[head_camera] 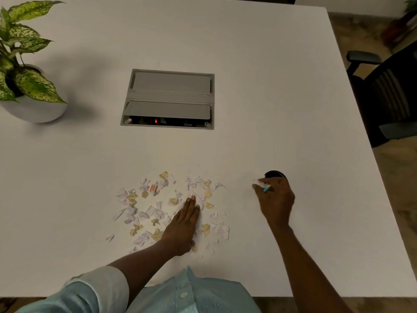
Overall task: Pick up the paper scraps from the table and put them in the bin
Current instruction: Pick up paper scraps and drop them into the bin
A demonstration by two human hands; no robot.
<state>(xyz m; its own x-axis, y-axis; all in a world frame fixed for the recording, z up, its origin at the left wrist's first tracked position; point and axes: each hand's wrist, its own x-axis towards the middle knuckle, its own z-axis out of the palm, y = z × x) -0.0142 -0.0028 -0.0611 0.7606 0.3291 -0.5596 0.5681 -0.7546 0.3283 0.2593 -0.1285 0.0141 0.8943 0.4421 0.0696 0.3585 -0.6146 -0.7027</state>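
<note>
Paper scraps (pixel 261 183) are pinched by the right hand (pixel 276 199) before the bin (pixel 274 174); flimsy scraps are pressed under the flat left hand (pixel 184 224).

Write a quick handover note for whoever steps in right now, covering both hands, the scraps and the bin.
Left hand: open, flat on the table among the paper scraps.
Right hand: shut on a few scraps, held at the dark bin, which is mostly hidden behind it.
Done: one small handful picked up, not yet dropped.
Left: drop that handful in the bin, then gather the big scatter of white and yellowish scraps, plus a small orange piece, in front of the person.
</note>
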